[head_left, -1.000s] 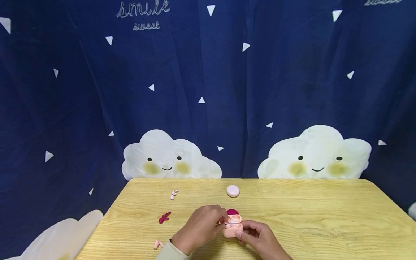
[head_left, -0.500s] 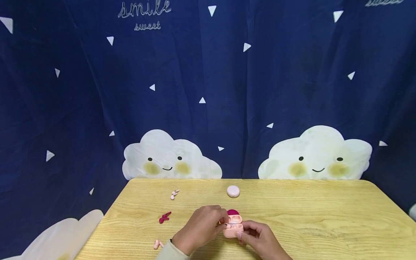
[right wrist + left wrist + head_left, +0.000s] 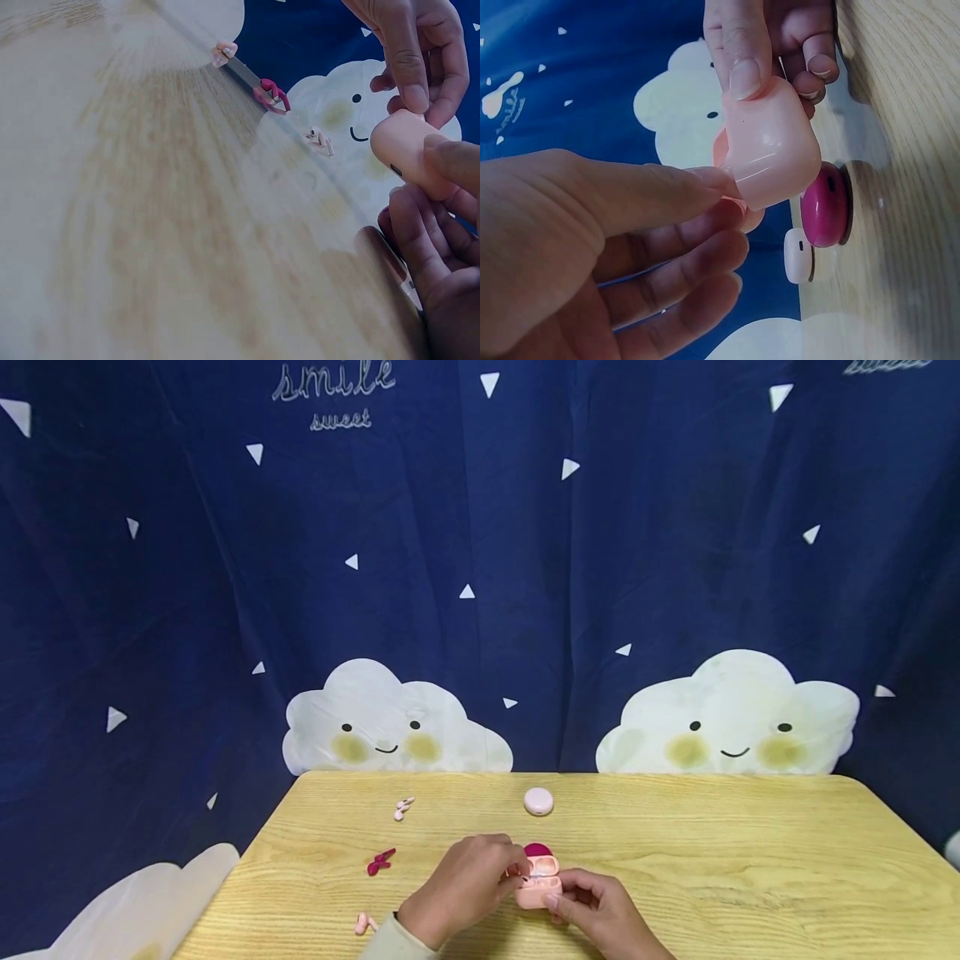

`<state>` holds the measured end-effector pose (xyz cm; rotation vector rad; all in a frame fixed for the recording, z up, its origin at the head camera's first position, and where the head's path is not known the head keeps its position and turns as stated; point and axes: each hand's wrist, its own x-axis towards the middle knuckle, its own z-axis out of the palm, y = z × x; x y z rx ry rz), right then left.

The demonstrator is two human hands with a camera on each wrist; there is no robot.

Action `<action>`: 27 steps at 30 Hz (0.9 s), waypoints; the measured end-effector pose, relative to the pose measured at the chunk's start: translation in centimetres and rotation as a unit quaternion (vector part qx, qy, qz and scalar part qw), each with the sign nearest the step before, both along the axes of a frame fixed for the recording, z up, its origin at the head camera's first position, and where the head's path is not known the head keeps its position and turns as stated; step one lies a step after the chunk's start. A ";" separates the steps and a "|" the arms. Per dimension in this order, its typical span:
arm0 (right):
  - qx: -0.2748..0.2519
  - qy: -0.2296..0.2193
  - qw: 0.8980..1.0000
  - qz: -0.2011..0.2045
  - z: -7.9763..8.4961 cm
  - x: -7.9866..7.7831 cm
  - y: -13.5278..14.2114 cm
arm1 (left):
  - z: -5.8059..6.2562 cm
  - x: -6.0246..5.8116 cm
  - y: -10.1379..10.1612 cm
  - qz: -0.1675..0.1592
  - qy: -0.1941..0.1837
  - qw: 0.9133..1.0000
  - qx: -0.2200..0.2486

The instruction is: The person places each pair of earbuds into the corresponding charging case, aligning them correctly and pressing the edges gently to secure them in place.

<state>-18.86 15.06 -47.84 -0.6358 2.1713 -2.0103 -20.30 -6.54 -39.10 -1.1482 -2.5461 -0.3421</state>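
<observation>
A peach-pink earbud case point(image 3: 538, 893) with its lid raised is held over the table in the head view. My right hand point(image 3: 603, 910) grips its right side between thumb and fingers. From the left, my left hand point(image 3: 474, 881) pinches a small earbud point(image 3: 526, 881) at the case's left slot; fingers hide most of it. In the left wrist view, the left thumb and forefinger meet at the mouth of the case point(image 3: 772, 146). One peach earbud pair point(image 3: 364, 924) lies on the table left of my left wrist, partly covered by the sleeve.
Magenta earbuds point(image 3: 381, 862) and pale pink earbuds point(image 3: 403, 808) lie on the left of the wooden table point(image 3: 712, 852). A magenta case point(image 3: 537, 849) stands just behind the peach one. Farther back is a pale pink round case point(image 3: 538, 802). A blue curtain point(image 3: 525, 568) hangs behind.
The earbud at the left slot shows less than before, having shifted slightly right into the case. Both hands have otherwise stayed almost still.
</observation>
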 end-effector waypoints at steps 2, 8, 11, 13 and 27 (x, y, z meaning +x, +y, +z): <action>0.000 -0.001 1.000 0.000 0.0 0.0 0.0 | 0.0 0.0 0.0 -0.001 0.000 1.000 0.000; -0.001 -0.001 1.000 -0.004 0.0 0.0 0.0 | 0.1 0.0 0.0 -0.002 0.000 1.000 -0.002; -0.001 0.008 1.000 -0.005 -0.1 0.0 0.0 | 0.2 0.0 0.0 -0.003 -0.002 1.000 -0.003; -0.002 0.012 1.000 -0.005 -0.1 0.0 0.0 | 0.2 0.0 0.0 -0.004 -0.006 1.000 -0.003; -0.008 -0.002 1.000 -0.004 0.0 0.0 0.1 | 0.5 0.2 -0.6 0.016 -0.104 0.994 -0.002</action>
